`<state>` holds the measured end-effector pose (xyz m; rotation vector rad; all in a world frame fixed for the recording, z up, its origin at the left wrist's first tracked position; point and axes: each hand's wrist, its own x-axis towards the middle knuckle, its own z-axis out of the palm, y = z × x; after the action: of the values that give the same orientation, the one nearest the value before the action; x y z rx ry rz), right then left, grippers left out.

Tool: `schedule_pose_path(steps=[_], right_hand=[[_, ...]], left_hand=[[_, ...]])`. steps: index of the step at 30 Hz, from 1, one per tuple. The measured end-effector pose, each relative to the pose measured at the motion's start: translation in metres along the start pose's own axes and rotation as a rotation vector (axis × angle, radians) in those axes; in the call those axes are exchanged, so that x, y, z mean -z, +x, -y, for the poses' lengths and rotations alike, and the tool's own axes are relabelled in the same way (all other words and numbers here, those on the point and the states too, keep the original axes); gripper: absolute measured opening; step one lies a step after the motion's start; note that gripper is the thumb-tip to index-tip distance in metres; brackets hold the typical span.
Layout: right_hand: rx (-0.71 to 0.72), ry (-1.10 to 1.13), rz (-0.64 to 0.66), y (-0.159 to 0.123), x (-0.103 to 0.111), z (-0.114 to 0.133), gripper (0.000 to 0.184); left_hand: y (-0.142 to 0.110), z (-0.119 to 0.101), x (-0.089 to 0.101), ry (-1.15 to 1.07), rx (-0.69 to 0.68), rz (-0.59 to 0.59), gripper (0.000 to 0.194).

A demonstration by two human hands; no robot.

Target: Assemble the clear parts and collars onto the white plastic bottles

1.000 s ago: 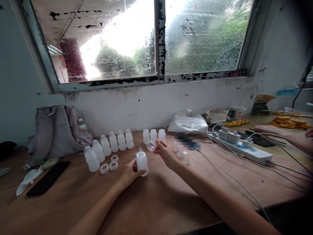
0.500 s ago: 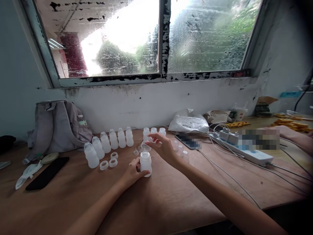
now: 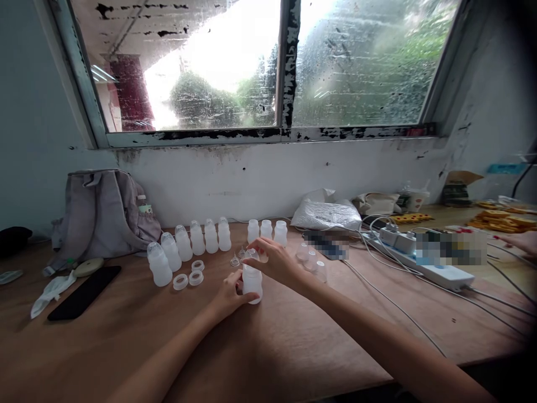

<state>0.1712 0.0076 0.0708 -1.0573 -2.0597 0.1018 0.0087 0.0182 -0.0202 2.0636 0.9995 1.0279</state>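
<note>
A small white plastic bottle (image 3: 252, 284) stands upright on the wooden table (image 3: 277, 341). My left hand (image 3: 227, 295) is wrapped round its lower body. My right hand (image 3: 272, 261) covers the bottle's top, fingers curled on a clear cap (image 3: 250, 254) pressed onto the neck. Behind, a curved row of capped bottles (image 3: 184, 246) runs to the left, and three uncapped bottles (image 3: 267, 230) stand at the back. Loose white rings (image 3: 188, 278) lie left of the held bottle. Clear caps (image 3: 311, 261) lie to the right of my right hand.
A grey bag (image 3: 103, 215) leans on the wall at left, with a black phone (image 3: 84, 292) and a cloth (image 3: 50, 291) in front. A white sack (image 3: 326, 214), a power strip (image 3: 423, 263) with cables, and another person's hand (image 3: 520, 242) are at right.
My right hand carried the clear cap from beside the bottle down onto its top. The left hand kept its grip on the bottle. The camera shifted slightly.
</note>
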Motion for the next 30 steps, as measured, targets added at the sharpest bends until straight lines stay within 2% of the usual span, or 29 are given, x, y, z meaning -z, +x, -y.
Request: schedule_pose_path(steps=[6, 11, 13, 17, 21, 30], right_hand=[[0.022, 0.048, 0.053, 0.002, -0.004, 0.002, 0.023], [-0.015, 0.025, 0.049, 0.002, -0.005, 0.003, 0.023], [-0.032, 0.113, 0.080, 0.000, -0.004, 0.001, 0.025], [-0.077, 0.489, 0.196, -0.008, 0.000, -0.005, 0.027], [-0.123, 0.652, 0.135, -0.014, -0.003, -0.007, 0.024], [-0.125, 0.613, 0.030, -0.018, -0.010, -0.003, 0.023]], left_hand=[[-0.001, -0.006, 0.002, 0.003, -0.008, 0.011, 0.041], [-0.001, -0.009, 0.002, -0.035, 0.008, 0.003, 0.042], [-0.002, -0.009, 0.002, -0.059, 0.014, 0.008, 0.039], [-0.002, -0.010, 0.003, -0.138, 0.003, 0.050, 0.038], [-0.001, -0.010, 0.002, -0.134, -0.039, 0.059, 0.035], [0.001, -0.008, -0.001, -0.127, -0.049, 0.065, 0.035]])
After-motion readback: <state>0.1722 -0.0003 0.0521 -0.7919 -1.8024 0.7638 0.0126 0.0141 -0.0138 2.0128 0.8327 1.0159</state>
